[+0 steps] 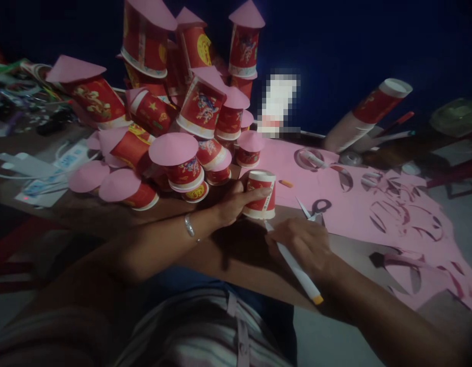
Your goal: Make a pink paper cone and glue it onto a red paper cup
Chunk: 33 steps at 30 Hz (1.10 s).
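Observation:
My left hand [235,202] is closed around a red and white paper cup [260,196], its thumb lying across the side. My right hand [300,242] grips a slim white pen-like tube [297,270] with an orange end; its exact kind is unclear. The tube's narrow tip is at the lower rim of the cup, and I cannot tell whether they touch. Just beyond my right hand lies a pair of scissors [312,209] with dark handles, blades apart. A small orange cap [285,183] rests on pink paper behind the cup.
Several red paper cups with pink cone tops [182,163] are piled on the left of the table [220,265]. Cut pink paper [350,214] with scraps spreads to the right. A tilted stack of cups [381,104] stands at the back right. A white power strip [48,176] lies far left.

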Available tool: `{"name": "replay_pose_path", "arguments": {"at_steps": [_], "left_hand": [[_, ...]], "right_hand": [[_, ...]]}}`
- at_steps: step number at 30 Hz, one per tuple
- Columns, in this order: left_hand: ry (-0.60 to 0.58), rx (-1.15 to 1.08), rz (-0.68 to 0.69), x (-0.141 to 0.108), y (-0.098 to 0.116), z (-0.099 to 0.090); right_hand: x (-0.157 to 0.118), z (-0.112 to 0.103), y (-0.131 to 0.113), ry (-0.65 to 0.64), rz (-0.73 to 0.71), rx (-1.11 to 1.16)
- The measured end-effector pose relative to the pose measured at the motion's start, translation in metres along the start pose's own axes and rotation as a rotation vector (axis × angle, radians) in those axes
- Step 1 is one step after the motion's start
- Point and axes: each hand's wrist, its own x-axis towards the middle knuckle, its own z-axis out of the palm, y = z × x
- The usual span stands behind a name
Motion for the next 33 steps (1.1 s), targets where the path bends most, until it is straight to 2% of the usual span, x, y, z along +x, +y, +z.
{"name": "replay_pose_path", "arguments": {"at_steps": [12, 20, 27, 33], "left_hand": [[-0.043, 0.012, 0.025, -0.002, 0.003, 0.005], [-0.093, 0.044, 0.009, -0.004, 0.005, 0.006], [-0.071, 0.026, 0.017, -0.004, 0.004, 0.005], [-0.026, 0.026, 0.032, -0.001, 0.001, -0.001]], "right_hand": [[-0.005, 0.005, 0.005, -0.028, -0.013, -0.019], [0.005, 0.001, 0.003, -0.060, -0.016, -0.005], [0.006, -0.002, 0.002, -0.020, -0.077, 0.054], [0.002, -0.001, 0.002, 0.050, -0.013, 0.046]]}}
